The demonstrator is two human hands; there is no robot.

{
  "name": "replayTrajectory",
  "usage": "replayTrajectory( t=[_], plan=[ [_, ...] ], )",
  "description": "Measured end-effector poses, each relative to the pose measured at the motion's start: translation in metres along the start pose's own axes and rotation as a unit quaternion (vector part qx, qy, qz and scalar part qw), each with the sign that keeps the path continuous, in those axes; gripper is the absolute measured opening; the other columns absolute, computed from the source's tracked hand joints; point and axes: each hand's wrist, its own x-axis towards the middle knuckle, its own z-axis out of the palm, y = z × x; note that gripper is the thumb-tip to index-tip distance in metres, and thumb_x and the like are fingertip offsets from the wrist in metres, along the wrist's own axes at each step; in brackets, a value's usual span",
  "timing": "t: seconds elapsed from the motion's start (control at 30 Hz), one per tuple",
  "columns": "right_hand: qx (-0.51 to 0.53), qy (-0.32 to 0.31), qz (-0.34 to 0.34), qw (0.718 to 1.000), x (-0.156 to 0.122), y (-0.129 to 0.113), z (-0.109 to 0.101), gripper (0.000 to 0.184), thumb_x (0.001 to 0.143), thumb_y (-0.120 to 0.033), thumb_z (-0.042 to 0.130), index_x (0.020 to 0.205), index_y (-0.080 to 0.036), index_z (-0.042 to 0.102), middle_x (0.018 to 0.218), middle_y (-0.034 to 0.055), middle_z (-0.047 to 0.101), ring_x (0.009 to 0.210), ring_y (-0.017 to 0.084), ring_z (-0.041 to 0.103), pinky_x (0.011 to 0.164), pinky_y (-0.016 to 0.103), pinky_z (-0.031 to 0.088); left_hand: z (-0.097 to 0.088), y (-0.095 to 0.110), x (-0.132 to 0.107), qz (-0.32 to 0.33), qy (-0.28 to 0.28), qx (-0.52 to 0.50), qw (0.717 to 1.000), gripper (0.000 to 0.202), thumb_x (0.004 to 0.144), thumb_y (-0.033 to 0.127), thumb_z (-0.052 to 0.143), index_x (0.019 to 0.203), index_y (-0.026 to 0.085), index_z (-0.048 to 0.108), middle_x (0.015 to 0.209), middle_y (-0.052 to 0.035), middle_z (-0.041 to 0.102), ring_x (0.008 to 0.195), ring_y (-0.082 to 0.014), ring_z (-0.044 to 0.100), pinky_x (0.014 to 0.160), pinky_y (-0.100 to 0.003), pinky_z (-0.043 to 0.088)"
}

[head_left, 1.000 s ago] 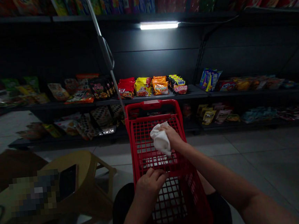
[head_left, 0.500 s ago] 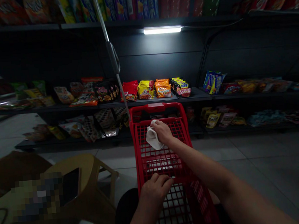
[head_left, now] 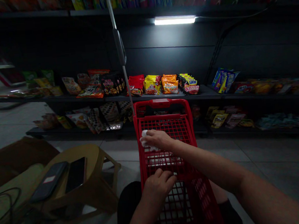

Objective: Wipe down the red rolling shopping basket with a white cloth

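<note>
Entry logged from my remote station. Red plastic shopping basket [head_left: 161, 104], frame centre, its mesh face turned up. White cloth [head_left: 144, 139], bunched against the mesh at the basket's upper left, mostly covered. Right hand [head_left: 157, 140] lay over the cloth, fingers together and pressing it down. Left hand [head_left: 158, 186], lower centre, sat on the mesh with fingers together; I could not tell whether they gripped it.

Risks, as I judged them: the cloth could snag on the mesh and slip from under the palm, and uneven pressure could tip the basket. A stray elbow could knock the smartphone [head_left: 75, 175] off the tan plastic stool [head_left: 96, 158], lower left.

Changes from the earlier frame: less cloth showed, and the right hand sat lower and further left on the basket. A dark pouch [head_left: 48, 181] showed on the stool where a pixelated patch had been.
</note>
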Motion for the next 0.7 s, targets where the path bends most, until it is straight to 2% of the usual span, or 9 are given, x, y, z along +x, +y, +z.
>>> replayTrajectory(
  t=[0.1, 0.17, 0.23, 0.3, 0.37, 0.47, 0.53, 0.57, 0.7],
  plan=[
    [-0.031, 0.036, 0.156, 0.987, 0.037, 0.014, 0.003, 0.026, 0.100, -0.035, 0.047, 0.120, -0.027, 0.061, 0.120, 0.0059, 0.059, 0.106, 0.019, 0.056, 0.085, 0.026, 0.046, -0.003, 0.000, 0.003, 0.001, -0.015, 0.001, 1.000, 0.017, 0.094, 0.024, 0.057, 0.108, 0.028, 0.065, 0.104, -0.0006, 0.069, 0.087, -0.0161, 0.057, 0.062, -0.023, 0.047],
    [-0.029, 0.044, 0.216, 0.975, 0.046, 0.008, 0.002, 0.023, 0.100, -0.031, 0.047, 0.117, -0.025, 0.061, 0.120, 0.0063, 0.059, 0.108, 0.019, 0.056, 0.085, 0.026, 0.046, -0.003, 0.000, 0.002, 0.003, -0.023, 0.011, 1.000, 0.014, 0.093, 0.025, 0.058, 0.105, 0.027, 0.065, 0.101, -0.0001, 0.069, 0.085, -0.0162, 0.056, 0.059, -0.023, 0.046],
    [-0.006, 0.023, 0.191, 0.981, 0.035, -0.009, 0.000, 0.023, 0.101, -0.032, 0.046, 0.118, -0.026, 0.060, 0.119, 0.0055, 0.059, 0.104, 0.018, 0.058, 0.080, 0.025, 0.046, -0.001, 0.000, 0.000, 0.003, -0.021, 0.018, 1.000, 0.015, 0.093, 0.025, 0.058, 0.106, 0.027, 0.065, 0.099, -0.0005, 0.069, 0.084, -0.0161, 0.056, 0.057, -0.023, 0.045],
    [0.031, -0.025, 0.097, 0.995, 0.011, -0.030, -0.004, 0.026, 0.101, -0.038, 0.045, 0.120, -0.028, 0.059, 0.117, 0.0039, 0.059, 0.095, 0.016, 0.061, 0.070, 0.022, 0.046, 0.004, 0.000, -0.002, 0.004, -0.001, 0.015, 1.000, 0.019, 0.093, 0.023, 0.057, 0.110, 0.028, 0.065, 0.099, -0.0013, 0.068, 0.086, -0.0163, 0.057, 0.058, -0.022, 0.045],
    [0.069, -0.075, -0.014, 0.995, -0.016, -0.048, -0.009, 0.029, 0.100, -0.044, 0.045, 0.122, -0.029, 0.059, 0.114, 0.0021, 0.059, 0.087, 0.013, 0.061, 0.062, 0.021, 0.043, 0.008, 0.000, -0.005, 0.005, 0.026, 0.015, 1.000, 0.022, 0.094, 0.020, 0.055, 0.112, 0.029, 0.065, 0.101, -0.0015, 0.069, 0.089, -0.0169, 0.058, 0.061, -0.023, 0.047],
    [0.089, -0.106, -0.123, 0.983, -0.035, -0.052, -0.013, 0.030, 0.099, -0.045, 0.048, 0.124, -0.032, 0.058, 0.114, 0.0006, 0.059, 0.087, 0.012, 0.060, 0.060, 0.020, 0.040, 0.012, -0.001, -0.006, 0.006, 0.043, 0.010, 0.999, 0.022, 0.093, 0.021, 0.057, 0.112, 0.029, 0.065, 0.103, -0.0010, 0.069, 0.092, -0.0180, 0.058, 0.065, -0.024, 0.049],
    [0.064, -0.098, -0.128, 0.985, -0.027, -0.039, -0.013, 0.030, 0.099, -0.044, 0.050, 0.125, -0.032, 0.058, 0.114, 0.0012, 0.059, 0.090, 0.012, 0.059, 0.062, 0.020, 0.040, 0.011, -0.002, -0.004, 0.003, 0.028, 0.004, 1.000, 0.021, 0.092, 0.023, 0.059, 0.111, 0.030, 0.065, 0.102, -0.0005, 0.069, 0.089, -0.0172, 0.058, 0.061, -0.023, 0.047],
    [0.044, -0.087, -0.108, 0.989, -0.017, -0.028, -0.012, 0.030, 0.099, -0.043, 0.050, 0.125, -0.032, 0.058, 0.114, 0.0017, 0.059, 0.092, 0.013, 0.059, 0.063, 0.020, 0.041, 0.009, -0.002, -0.003, 0.003, 0.018, 0.003, 1.000, 0.020, 0.092, 0.024, 0.059, 0.110, 0.030, 0.065, 0.102, -0.0006, 0.068, 0.087, -0.0165, 0.057, 0.059, -0.022, 0.046],
    [-0.051, -0.018, 0.068, 0.996, 0.035, 0.019, -0.008, 0.027, 0.100, -0.037, 0.047, 0.123, -0.030, 0.059, 0.118, 0.0046, 0.057, 0.098, 0.017, 0.057, 0.072, 0.024, 0.043, 0.004, -0.004, 0.001, 0.018, 0.004, 0.002, 1.000, 0.020, 0.092, 0.022, 0.059, 0.109, 0.028, 0.065, 0.103, -0.0025, 0.068, 0.085, -0.0153, 0.055, 0.059, -0.021, 0.046]
  ],
)
